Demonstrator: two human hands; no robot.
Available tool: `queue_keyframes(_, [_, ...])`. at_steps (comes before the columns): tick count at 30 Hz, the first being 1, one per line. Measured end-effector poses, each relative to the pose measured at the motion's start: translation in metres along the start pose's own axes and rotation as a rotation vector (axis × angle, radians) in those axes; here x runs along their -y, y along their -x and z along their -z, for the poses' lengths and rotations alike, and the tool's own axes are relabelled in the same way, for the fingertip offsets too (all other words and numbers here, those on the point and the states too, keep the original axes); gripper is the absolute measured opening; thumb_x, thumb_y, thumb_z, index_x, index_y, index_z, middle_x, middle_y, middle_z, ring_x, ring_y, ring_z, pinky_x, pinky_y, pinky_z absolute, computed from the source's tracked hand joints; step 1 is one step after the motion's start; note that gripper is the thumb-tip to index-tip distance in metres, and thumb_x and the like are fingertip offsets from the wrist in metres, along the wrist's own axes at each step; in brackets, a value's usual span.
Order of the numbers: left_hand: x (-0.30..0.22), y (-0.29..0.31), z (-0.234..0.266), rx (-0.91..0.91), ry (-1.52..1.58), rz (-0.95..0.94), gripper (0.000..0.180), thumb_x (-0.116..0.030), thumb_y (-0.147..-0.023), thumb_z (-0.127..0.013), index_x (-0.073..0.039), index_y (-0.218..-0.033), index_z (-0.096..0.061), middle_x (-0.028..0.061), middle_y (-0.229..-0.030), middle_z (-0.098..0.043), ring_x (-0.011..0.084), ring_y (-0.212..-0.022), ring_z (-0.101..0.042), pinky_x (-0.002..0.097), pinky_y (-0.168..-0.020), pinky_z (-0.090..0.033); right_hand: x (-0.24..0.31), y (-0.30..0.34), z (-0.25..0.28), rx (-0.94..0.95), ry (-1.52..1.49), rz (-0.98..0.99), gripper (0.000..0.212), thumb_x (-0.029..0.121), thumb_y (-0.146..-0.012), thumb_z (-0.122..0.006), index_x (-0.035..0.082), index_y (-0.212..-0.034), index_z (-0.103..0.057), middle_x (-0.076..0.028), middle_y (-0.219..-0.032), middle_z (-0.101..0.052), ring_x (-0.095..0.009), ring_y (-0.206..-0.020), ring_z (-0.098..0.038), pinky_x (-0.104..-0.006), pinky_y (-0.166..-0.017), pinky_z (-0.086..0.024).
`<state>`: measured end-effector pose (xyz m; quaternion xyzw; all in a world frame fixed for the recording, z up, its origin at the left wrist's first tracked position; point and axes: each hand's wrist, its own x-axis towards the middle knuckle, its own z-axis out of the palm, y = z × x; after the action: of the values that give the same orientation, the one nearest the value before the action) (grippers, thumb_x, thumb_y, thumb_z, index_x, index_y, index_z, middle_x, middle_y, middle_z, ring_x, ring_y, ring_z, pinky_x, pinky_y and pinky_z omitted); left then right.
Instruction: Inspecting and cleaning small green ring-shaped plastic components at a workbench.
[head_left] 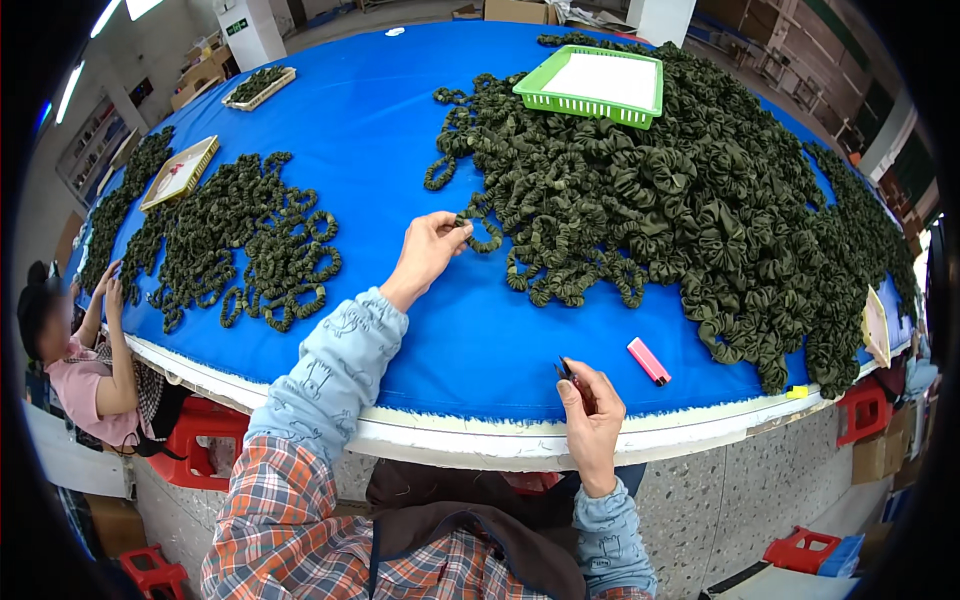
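My left hand (425,248) reaches out over the blue table cover, its fingers pinching a dark green scrunchie (489,242) at the near left edge of a big heap. Close to the table's front edge, my right hand (596,420) is closed around a small dark pair of thread snips (566,370), tips pointing up and away. Most of the snips is hidden by the fingers. The heap of dark green scrunchies (720,235) spreads over the right side, tight thin rings at its left and fuller ruffled ones further right. A pink lighter (648,362) lies right of my right hand.
A green basket (588,104) with a white bottom rests on the heap. At left is another scrunchie pile (225,235), with a shallow tray (150,190) beside it. A person in pink (100,375) works at the left edge. Red stools (205,440) stand below.
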<state>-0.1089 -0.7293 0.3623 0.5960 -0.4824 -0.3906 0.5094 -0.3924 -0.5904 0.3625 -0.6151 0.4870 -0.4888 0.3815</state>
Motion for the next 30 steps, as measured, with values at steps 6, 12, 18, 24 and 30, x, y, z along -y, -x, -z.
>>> queue_keyframes(6, [-0.035, 0.113, -0.016, 0.115, 0.241, -0.025, 0.010, -0.006, -0.090, -0.065, 0.001, -0.097, -0.067, 0.0035, -0.085, -0.065, 0.0072, -0.071, -0.058, 0.0199, -0.063, -0.048, 0.036, -0.020, -0.017, -0.052, 0.023, 0.134, 0.028, 0.010, -0.084, -0.073, 0.004, -0.111, -0.068, -0.004, -0.080, -0.059, -0.012, -0.064, -0.048, -0.0247, -0.057, -0.040])
queue_keyframes(12, [-0.056, 0.174, -0.020, 0.320, 0.322, -0.023, 0.015, -0.007, -0.089, -0.067, 0.001, -0.102, -0.064, 0.0037, -0.088, -0.064, 0.0070, -0.074, -0.057, 0.0192, -0.066, -0.048, 0.053, -0.013, -0.017, 0.163, 0.029, 0.027, 0.022, 0.008, -0.082, -0.073, 0.001, -0.102, -0.070, -0.003, -0.075, -0.057, -0.012, -0.060, -0.046, -0.0246, -0.053, -0.037])
queue_keyframes(18, [-0.072, 0.199, -0.025, 0.439, 0.344, 0.078, 0.022, -0.013, -0.091, -0.067, 0.000, -0.107, -0.061, 0.0037, -0.089, -0.063, 0.0071, -0.076, -0.056, 0.0200, -0.069, -0.048, 0.052, 0.009, -0.007, 0.191, 0.034, 0.101, 0.015, 0.005, -0.080, -0.073, 0.000, -0.093, -0.071, -0.002, -0.072, -0.056, -0.010, -0.058, -0.044, -0.0241, -0.051, -0.035])
queue_keyframes(24, [-0.080, 0.210, -0.028, 0.469, 0.268, 0.041, 0.021, -0.017, -0.093, -0.065, -0.001, -0.105, -0.062, 0.0043, -0.088, -0.063, 0.0069, -0.076, -0.056, 0.0202, -0.070, -0.047, 0.055, 0.023, 0.004, 0.175, 0.109, 0.173, 0.014, 0.001, -0.077, -0.073, -0.001, -0.091, -0.071, -0.002, -0.072, -0.056, -0.011, -0.059, -0.045, -0.0240, -0.053, -0.036])
queue_keyframes(30, [-0.079, 0.212, -0.028, 0.512, 0.247, 0.115, 0.016, -0.015, -0.096, -0.061, 0.000, -0.101, -0.065, 0.0075, -0.087, -0.066, 0.0105, -0.078, -0.060, 0.0231, -0.075, -0.049, 0.044, 0.028, 0.015, 0.189, 0.242, 0.296, 0.022, 0.008, -0.076, -0.075, 0.004, -0.097, -0.072, -0.003, -0.074, -0.054, -0.013, -0.056, -0.045, -0.0280, -0.049, -0.035])
